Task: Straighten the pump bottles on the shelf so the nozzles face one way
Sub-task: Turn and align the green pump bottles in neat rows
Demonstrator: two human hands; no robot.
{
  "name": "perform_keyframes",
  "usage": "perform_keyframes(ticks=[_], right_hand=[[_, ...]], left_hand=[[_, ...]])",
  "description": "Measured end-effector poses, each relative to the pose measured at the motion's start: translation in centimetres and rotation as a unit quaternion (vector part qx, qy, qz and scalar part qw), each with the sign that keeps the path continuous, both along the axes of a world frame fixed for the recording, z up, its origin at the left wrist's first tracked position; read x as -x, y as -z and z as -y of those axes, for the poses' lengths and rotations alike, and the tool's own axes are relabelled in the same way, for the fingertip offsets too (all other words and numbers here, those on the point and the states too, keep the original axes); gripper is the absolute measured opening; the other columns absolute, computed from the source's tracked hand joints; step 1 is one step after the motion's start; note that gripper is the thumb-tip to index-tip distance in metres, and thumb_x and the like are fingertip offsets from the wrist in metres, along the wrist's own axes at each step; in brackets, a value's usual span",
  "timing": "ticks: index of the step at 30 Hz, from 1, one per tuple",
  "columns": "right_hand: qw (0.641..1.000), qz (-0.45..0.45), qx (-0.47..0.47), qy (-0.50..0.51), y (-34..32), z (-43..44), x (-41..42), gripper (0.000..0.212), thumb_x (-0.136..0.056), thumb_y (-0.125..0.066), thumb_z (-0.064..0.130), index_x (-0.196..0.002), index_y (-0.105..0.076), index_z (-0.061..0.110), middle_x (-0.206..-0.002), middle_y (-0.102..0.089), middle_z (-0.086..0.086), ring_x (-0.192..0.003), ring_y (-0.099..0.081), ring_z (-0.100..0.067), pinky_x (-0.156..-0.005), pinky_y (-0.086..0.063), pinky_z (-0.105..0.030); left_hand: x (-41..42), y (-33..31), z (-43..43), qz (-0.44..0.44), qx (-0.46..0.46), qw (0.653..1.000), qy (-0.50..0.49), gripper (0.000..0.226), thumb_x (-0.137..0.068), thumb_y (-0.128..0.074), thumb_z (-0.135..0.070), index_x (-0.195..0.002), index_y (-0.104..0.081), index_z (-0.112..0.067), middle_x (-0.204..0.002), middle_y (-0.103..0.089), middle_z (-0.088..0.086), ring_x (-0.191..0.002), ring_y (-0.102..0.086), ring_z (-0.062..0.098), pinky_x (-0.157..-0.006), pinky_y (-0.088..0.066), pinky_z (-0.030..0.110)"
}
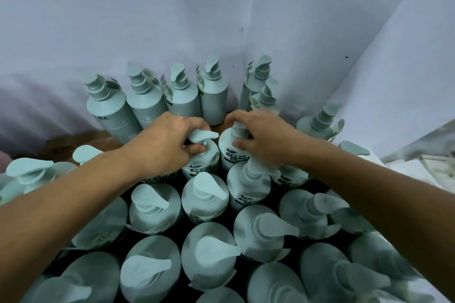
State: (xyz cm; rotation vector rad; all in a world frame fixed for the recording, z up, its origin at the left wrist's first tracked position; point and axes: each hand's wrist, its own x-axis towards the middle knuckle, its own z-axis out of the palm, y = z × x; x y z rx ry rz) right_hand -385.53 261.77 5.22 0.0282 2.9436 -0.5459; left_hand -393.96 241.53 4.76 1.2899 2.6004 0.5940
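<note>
Pale green pump bottles (204, 194) crowd the brown shelf (73, 139) before the wall corner (242, 61). Just in front of the corner, the left hand (162, 145) pinches one bottle's pump (203, 136), nozzle pointing right; the right hand (261, 139) grips the neighbouring pump (240, 127). Labels (203, 168) carry pale characters on dark bands, unreadable.
</note>
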Motion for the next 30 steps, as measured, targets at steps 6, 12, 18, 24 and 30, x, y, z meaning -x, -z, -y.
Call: perform_keyframes(ticks=[6,12,18,24,30], right_hand=[[0.959,-0.177,0.111,0.19,-3.4,-3.4,-1.3,0.024,-0.093,-0.058,0.039,-0.111,-0.064,0.024,-0.096,-0.07,0.004,-0.076,-0.066,-0.012,-0.078,-0.057,-0.04],[0.955,-0.123,0.036,0.267,-2.4,-7.3,1.7,0.058,-0.09,-0.048,0.061,-0.116,-0.063,0.012,-0.106,-0.07,-0.007,-0.083,-0.067,-0.025,-0.083,-0.055,-0.043],[0.969,-0.087,-0.104,0.205,-1.2,-8.2,6.9,0.063,-0.078,-0.048,0.073,-0.073,-0.059,0.011,-0.072,-0.059,-0.005,-0.067,-0.055,-0.022,-0.058,-0.032,-0.028],[0.98,-0.029,-0.165,0.104,-0.5,-8.5,7.4,0.04,-0.09,-0.053,0.051,-0.078,-0.044,0.013,-0.071,-0.044,-0.006,-0.065,-0.043,-0.02,-0.058,-0.029,-0.028],[0.995,-0.002,-0.096,-0.019,-1.4,-9.2,7.0,0.03,-0.086,-0.067,0.031,-0.108,-0.064,0.01,-0.103,-0.065,-0.012,-0.087,-0.06,-0.026,-0.067,-0.042,-0.029]], left_hand=[[-0.2,-1.0,0.0,0.046,-0.004,0.999,0.009,0.033,-0.084,-0.064,-0.048,-0.113,-0.064,-0.032,-0.075,-0.066,-0.022,-0.073,-0.06,-0.009,-0.069,-0.044,0.006],[-1.3,-1.2,-2.3,0.052,-0.096,0.994,-0.011,0.035,-0.089,-0.053,-0.05,-0.114,-0.065,-0.029,-0.105,-0.068,-0.017,-0.094,-0.058,-0.007,-0.076,-0.038,0.003],[-2.0,-2.1,-6.1,0.03,-0.108,0.993,-0.024,0.045,-0.084,-0.066,-0.045,-0.126,-0.056,-0.035,-0.104,-0.054,-0.026,-0.084,-0.05,-0.016,-0.071,-0.036,-0.005],[-2.2,-1.4,-8.4,0.006,-0.013,1.0,0.009,0.028,-0.088,-0.064,-0.038,-0.114,-0.066,-0.03,-0.085,-0.068,-0.011,-0.088,-0.063,0.013,-0.077,-0.047,0.024],[-2.2,-0.9,-8.9,-0.02,0.012,1.0,0.0,0.028,-0.089,-0.064,-0.032,-0.116,-0.066,-0.025,-0.097,-0.07,0.004,-0.094,-0.063,0.025,-0.082,-0.049,0.035]])
